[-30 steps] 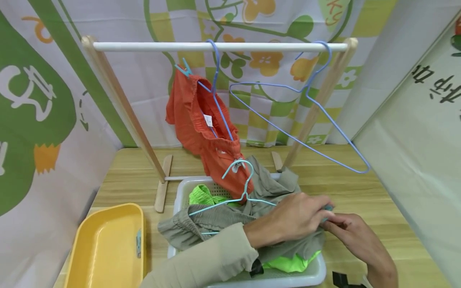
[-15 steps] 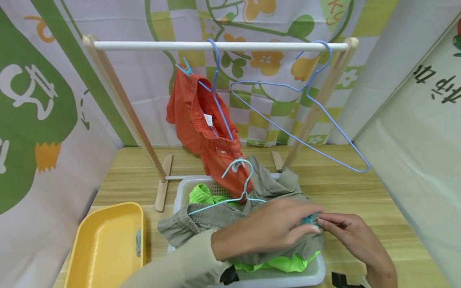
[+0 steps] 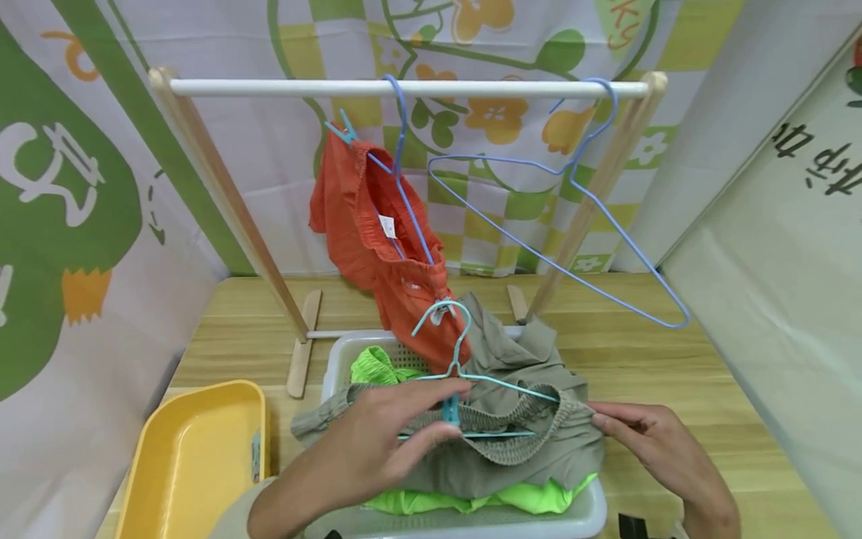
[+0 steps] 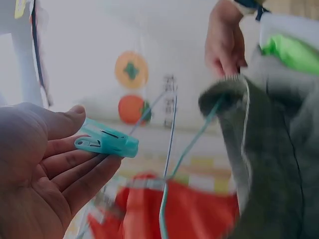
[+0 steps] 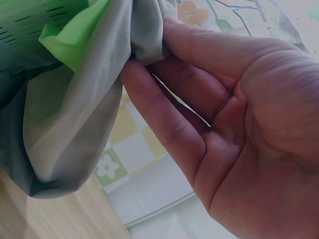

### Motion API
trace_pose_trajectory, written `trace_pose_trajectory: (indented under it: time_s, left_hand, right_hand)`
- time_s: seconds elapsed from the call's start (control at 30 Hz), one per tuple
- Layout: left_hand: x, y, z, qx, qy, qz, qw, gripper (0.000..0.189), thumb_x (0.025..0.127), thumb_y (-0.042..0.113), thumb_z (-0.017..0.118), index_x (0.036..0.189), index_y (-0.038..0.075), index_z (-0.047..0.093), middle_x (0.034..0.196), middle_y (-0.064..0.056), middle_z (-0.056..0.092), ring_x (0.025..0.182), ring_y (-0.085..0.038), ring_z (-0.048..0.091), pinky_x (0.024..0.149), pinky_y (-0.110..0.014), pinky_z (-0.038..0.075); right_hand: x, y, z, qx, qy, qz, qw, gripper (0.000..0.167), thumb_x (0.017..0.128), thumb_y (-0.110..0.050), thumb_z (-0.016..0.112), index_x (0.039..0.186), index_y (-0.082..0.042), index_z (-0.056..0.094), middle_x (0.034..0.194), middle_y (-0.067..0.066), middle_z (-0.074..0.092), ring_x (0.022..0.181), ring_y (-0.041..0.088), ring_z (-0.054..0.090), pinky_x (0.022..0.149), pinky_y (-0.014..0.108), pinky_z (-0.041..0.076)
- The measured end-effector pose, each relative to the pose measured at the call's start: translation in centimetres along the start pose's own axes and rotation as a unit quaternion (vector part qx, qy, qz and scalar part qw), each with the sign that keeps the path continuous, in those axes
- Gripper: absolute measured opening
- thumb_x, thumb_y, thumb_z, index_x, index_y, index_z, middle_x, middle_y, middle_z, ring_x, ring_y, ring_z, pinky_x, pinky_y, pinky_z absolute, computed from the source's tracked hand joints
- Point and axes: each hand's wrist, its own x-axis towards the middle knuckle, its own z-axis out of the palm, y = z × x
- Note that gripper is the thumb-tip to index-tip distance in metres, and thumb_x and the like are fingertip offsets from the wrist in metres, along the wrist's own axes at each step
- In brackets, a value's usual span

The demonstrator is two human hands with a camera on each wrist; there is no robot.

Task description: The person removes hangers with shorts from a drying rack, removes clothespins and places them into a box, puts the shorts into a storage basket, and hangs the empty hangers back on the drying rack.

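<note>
Wooden table [image 3: 673, 359], white basket [image 3: 572, 524], yellow tray [image 3: 195, 457], rack [image 3: 229, 202]

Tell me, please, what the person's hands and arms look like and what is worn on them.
The left hand and right hand are ungloved. A plain beige sleeve covers the left forearm, ending short of the hand. At the right wrist only a scrap of pale cuff shows, near a black piece cut off by the frame.

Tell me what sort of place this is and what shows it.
Probably a small staged laundry corner: a white-railed wooden clothes rack, a pale rectangular plastic basket of grey and bright-green clothes, and a white printed cloth backdrop behind the wood-grain tabletop.
</note>
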Motion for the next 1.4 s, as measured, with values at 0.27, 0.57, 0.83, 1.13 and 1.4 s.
trace_pose_trajectory:
  time_s: [0.27, 0.57, 0.83, 1.13, 1.4]
  left_hand:
    - [-6.1, -1.6, -4.9, 0.087, 0.075, -0.125, 0.9855, 0.050, 0.091, 0.005, 0.078, 0.138, 0.014, 0.065, 0.123, 0.005, 0.071, 0.104, -0.013, 0.070, 0.088, -0.019, 0.053]
    - [-13.6, -4.3, -7.7, 0.197, 0.077, -0.304, 0.9291, 0.042, 0.094, 0.013, 0.078, 0.135, 0.009, 0.067, 0.119, 0.001, 0.073, 0.097, -0.017, 0.072, 0.079, -0.015, 0.052]
    - [-19.4, -7.7, -7.8, 0.159, 0.017, -0.454, 0.8766, 0.047, 0.103, 0.025, 0.067, 0.136, -0.007, 0.060, 0.121, -0.025, 0.069, 0.100, -0.038, 0.072, 0.080, -0.054, 0.058]
    - [-22.3, -9.2, -7.7, 0.150, -0.038, -0.504, 0.8500, 0.048, 0.102, 0.024, 0.068, 0.132, -0.012, 0.059, 0.112, -0.025, 0.072, 0.092, -0.037, 0.073, 0.076, -0.049, 0.060]
    - [-21.7, -9.1, -7.9, 0.125, -0.084, -0.527, 0.8365, 0.060, 0.103, 0.035, 0.065, 0.138, -0.012, 0.054, 0.125, -0.028, 0.066, 0.104, -0.043, 0.068, 0.084, -0.052, 0.058]
  right_hand:
    - [0.1, -0.1, 0.0, -0.010, -0.001, 0.015, 0.9998, 0.022, 0.101, -0.010, 0.067, 0.120, -0.007, 0.077, 0.118, -0.006, 0.073, 0.109, 0.002, 0.064, 0.086, 0.012, 0.049]
    - [-0.2, 0.1, -0.1, -0.010, 0.001, 0.013, 0.9999, 0.022, 0.101, -0.008, 0.067, 0.121, -0.007, 0.077, 0.117, -0.007, 0.073, 0.109, 0.001, 0.064, 0.086, 0.012, 0.049]
    - [-0.2, 0.0, -0.1, -0.011, 0.005, 0.021, 0.9997, 0.022, 0.101, -0.010, 0.068, 0.121, -0.009, 0.077, 0.117, -0.006, 0.074, 0.106, 0.003, 0.066, 0.084, 0.014, 0.050]
    - [-0.1, -0.2, 0.0, -0.007, 0.006, 0.016, 0.9998, 0.021, 0.101, -0.009, 0.068, 0.119, -0.007, 0.078, 0.116, -0.004, 0.074, 0.103, 0.004, 0.067, 0.083, 0.014, 0.051]
    - [-0.1, -0.1, 0.0, 0.008, -0.005, 0.005, 0.9999, 0.022, 0.101, -0.006, 0.066, 0.120, -0.003, 0.076, 0.117, -0.005, 0.074, 0.108, 0.004, 0.066, 0.085, 0.015, 0.051]
